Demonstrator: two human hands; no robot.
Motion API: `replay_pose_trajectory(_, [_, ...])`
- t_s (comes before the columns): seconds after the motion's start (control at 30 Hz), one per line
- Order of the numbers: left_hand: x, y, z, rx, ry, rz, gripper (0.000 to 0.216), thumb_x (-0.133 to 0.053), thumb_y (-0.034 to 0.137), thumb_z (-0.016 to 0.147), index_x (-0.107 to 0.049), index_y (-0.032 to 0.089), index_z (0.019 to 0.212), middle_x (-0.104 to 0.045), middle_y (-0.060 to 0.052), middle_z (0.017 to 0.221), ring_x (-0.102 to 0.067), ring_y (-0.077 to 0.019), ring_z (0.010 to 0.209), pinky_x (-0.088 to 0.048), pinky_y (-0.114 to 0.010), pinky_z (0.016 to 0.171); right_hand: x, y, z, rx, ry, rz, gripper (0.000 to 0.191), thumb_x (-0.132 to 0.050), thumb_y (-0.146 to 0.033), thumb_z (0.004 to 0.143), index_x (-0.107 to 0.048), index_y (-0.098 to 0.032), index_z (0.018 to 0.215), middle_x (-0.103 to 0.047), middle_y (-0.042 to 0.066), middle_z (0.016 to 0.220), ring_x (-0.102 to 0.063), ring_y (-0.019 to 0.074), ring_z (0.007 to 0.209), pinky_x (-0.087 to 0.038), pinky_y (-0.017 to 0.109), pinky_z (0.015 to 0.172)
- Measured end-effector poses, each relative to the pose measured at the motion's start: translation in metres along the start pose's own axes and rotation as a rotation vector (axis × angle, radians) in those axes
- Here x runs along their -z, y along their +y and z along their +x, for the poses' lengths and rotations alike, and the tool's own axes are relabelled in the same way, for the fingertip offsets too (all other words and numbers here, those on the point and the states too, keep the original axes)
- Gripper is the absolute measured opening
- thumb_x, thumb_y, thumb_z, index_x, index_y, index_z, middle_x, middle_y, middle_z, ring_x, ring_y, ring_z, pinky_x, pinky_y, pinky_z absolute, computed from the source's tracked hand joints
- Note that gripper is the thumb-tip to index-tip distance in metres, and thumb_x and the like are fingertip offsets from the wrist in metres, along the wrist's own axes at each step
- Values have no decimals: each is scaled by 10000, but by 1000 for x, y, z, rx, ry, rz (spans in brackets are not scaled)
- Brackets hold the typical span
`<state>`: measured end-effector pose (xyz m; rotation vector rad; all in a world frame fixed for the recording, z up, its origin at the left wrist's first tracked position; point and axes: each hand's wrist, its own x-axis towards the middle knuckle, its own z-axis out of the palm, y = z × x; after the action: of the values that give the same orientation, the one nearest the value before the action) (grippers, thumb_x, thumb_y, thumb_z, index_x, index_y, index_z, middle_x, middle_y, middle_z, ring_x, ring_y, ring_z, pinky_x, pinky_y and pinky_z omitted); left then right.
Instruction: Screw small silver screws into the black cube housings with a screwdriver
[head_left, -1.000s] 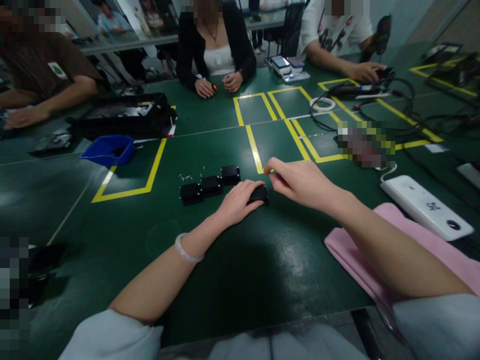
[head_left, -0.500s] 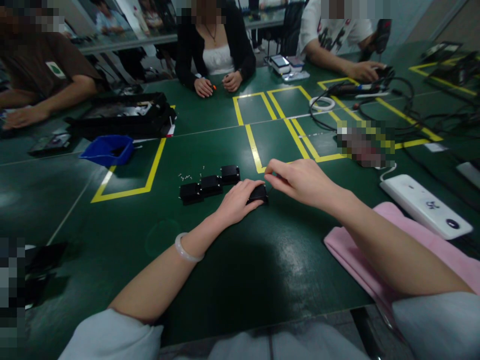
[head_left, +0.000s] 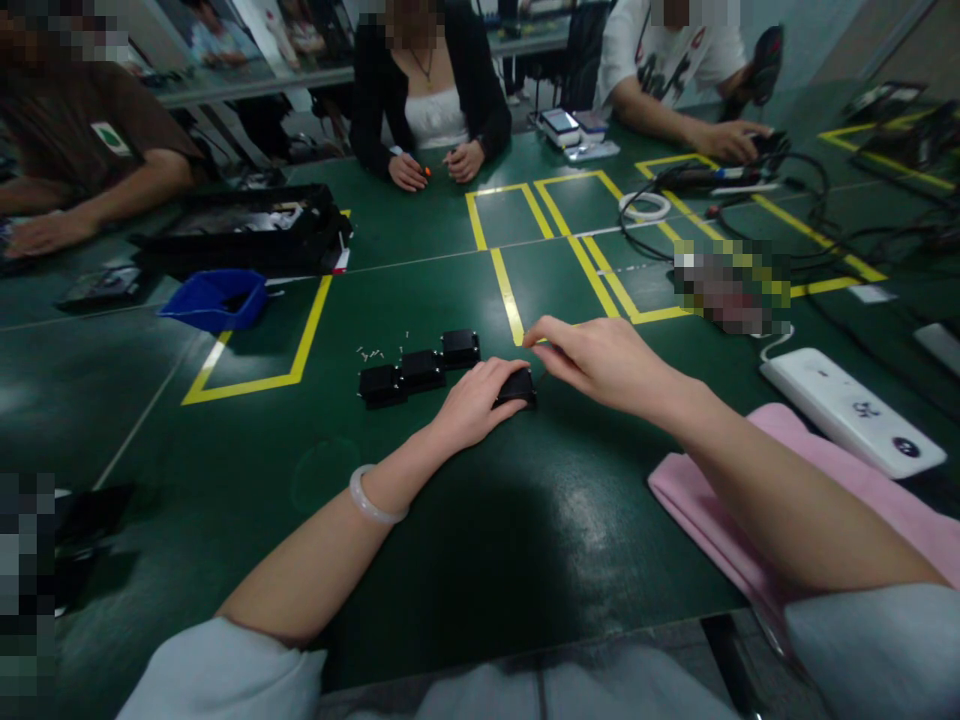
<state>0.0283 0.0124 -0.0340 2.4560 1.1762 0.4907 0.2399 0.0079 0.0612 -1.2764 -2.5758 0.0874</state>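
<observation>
My left hand [head_left: 481, 402] grips a small black box [head_left: 516, 388] on the green table, fingers over its far side and thumb along its near side. Just right of that box, my right hand [head_left: 589, 358] is raised with thumb and forefinger pinched together; whatever lies between the fingertips is too small to make out. Three similar black boxes stand in a slanting row to the left: a near one [head_left: 379, 383], a middle one [head_left: 421, 368] and a far one [head_left: 460, 347]. Small screws [head_left: 370, 354] lie scattered behind the row.
A blue bin [head_left: 217, 300] and a large black housing [head_left: 247, 230] occupy the left. At right lie a pink cloth [head_left: 697, 500], a white power bank [head_left: 851, 410] and black cables [head_left: 817, 230]. Yellow tape [head_left: 506, 295] marks the table [head_left: 420, 580]. Several people sit opposite.
My right hand has shifted very slightly left, its fingertips nearer the held box. My left hand and the boxes have not moved.
</observation>
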Motion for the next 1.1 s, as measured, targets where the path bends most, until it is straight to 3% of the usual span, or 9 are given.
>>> replay_pose_trajectory(0.13, [0, 0, 0, -6, 3, -5, 456, -600, 341, 941, -485, 184, 1354, -598, -115, 1197, -569, -290, 1088, -486, -448, 942, -1, 0, 0, 3, 23, 42, 320, -421, -225, 976, -559, -161, 1257, -733, 58, 823, -656, 199, 692, -285, 263, 595])
replay_pose_trajectory(0.33, [0, -1, 0, -1, 4, -14, 444, -602, 348, 935, -489, 212, 1342, -597, -109, 1203, -571, -294, 1102, -486, -455, 954, -1, 2, -1, 43, 1, 57, 276, -427, -334, 1009, -629, -169, 1099, -685, 38, 717, -627, 192, 659, -301, 261, 606])
replay_pose_trajectory(0.53, [0, -1, -1, -6, 7, -24, 437, -587, 352, 943, -489, 208, 1344, -600, -113, 1210, -575, -290, 1096, -486, -453, 945, 0, 1, -1, 43, 14, 76, 282, -446, -229, 952, -587, -158, 1186, -694, 42, 763, -617, 183, 664, -293, 259, 598])
replay_pose_trajectory(0.73, [-1, -3, -1, -9, 11, -15, 454, -590, 369, 941, -488, 211, 1354, -597, -112, 1213, -568, -296, 1113, -484, -454, 953, -2, 4, 0, 62, 3, 90, 281, -414, -348, 1013, -630, -171, 1039, -653, 30, 700, -599, 183, 642, -294, 261, 599])
replay_pose_trajectory(0.93, [1, 0, -1, -2, -1, -24, 453, -563, 381, 958, -479, 206, 1367, -594, -115, 1218, -568, -287, 1106, -483, -448, 952, -6, 8, 0, 38, 66, 95, 258, -441, -260, 980, -607, -171, 1157, -701, 42, 787, -614, 178, 666, -296, 258, 608])
replay_pose_trajectory(1.1, [1, 0, -1, 1, 3, -20, 452, -571, 381, 952, -484, 214, 1364, -595, -113, 1216, -568, -294, 1116, -479, -454, 965, -6, 11, 0, 33, 55, 91, 253, -442, -335, 1002, -635, -183, 1062, -668, 21, 693, -593, 177, 629, -280, 259, 599])
